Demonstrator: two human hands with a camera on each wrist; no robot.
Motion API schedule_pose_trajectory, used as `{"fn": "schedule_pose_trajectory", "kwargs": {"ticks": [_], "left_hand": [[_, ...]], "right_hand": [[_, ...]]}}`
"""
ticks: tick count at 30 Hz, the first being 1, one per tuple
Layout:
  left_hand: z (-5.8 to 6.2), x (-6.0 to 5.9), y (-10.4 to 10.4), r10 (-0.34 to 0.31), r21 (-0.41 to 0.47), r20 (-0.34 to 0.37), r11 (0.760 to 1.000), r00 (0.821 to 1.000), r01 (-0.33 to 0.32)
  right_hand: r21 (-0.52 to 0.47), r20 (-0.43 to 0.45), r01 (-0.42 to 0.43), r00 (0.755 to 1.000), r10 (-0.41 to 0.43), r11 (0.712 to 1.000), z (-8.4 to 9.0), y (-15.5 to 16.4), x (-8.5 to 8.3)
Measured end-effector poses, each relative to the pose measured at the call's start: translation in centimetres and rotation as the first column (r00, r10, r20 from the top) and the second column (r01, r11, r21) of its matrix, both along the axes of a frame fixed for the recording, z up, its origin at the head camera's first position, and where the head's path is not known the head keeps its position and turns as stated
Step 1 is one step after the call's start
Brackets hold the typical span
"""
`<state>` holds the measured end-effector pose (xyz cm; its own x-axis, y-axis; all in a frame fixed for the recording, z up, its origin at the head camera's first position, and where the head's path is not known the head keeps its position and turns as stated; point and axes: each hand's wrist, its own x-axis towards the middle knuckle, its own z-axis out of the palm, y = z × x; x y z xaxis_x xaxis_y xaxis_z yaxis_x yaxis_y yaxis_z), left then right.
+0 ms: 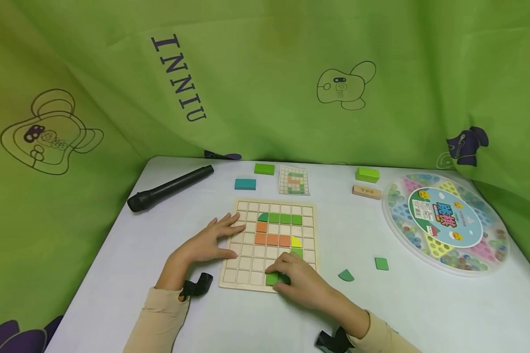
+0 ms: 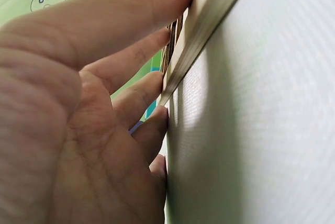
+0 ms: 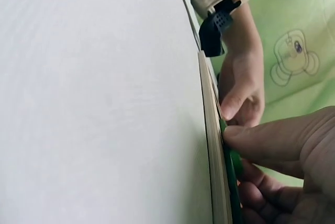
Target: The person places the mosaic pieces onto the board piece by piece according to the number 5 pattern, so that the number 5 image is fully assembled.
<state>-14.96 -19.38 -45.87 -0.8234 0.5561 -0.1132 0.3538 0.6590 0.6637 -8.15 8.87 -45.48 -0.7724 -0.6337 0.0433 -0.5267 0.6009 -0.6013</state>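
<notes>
two hands work on a pale wooden grid board (image 1: 247,267) lying near the middle of the white worktop (image 1: 424,304). the left hand (image 1: 207,242) lies flat with its fingers (image 2: 141,96) spread and straight against the board's left edge, holding nothing. the right hand (image 1: 300,279) has its fingers (image 3: 267,137) bent down on a small green square tile (image 1: 271,278) sitting in the bottom row of the board, near its front edge; the wrist view shows a fingertip pressing that green piece at the board's rim, but whether the fingers pinch it or only press it i cannot tell.

already on the board are a row of green tiles (image 1: 284,218) near the top, an l of orange tiles (image 1: 267,239) below them, a yellow quarter-round tile (image 1: 296,241) at the orange row's right end and another green tile (image 1: 297,252) just under that, partly hidden by the right hand.

around the board: a black cylindrical torch (image 1: 170,189) to the far left, a teal block (image 1: 245,184), a green block (image 1: 264,169) and a small pattern card (image 1: 294,180) behind it. to the right lie a second green block (image 1: 367,174), a plain wooden block (image 1: 366,191), a loose green quarter-round piece (image 1: 346,275), a loose green square piece (image 1: 382,264) and a round clear plastic marble game box (image 1: 446,223). green printed cloth (image 1: 265,73) hangs behind the worktop.
</notes>
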Motion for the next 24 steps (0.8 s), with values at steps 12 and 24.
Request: {"fn": "schedule_pose_trajectory", "kwargs": {"ticks": [12,24], "left_hand": [[-0.2,0.0,0.2,0.014,0.003,-0.004,1.0,1.0,-0.014],[0.1,0.2,0.4,0.032,-0.005,0.018,0.999,0.999,-0.032]], "right_hand": [[0.008,-0.068,-0.011,0.998,0.011,1.0,0.4,1.0,0.1],[-0.011,-0.108,0.253,0.962,-0.252,0.967,0.8,10.4,0.7]]}}
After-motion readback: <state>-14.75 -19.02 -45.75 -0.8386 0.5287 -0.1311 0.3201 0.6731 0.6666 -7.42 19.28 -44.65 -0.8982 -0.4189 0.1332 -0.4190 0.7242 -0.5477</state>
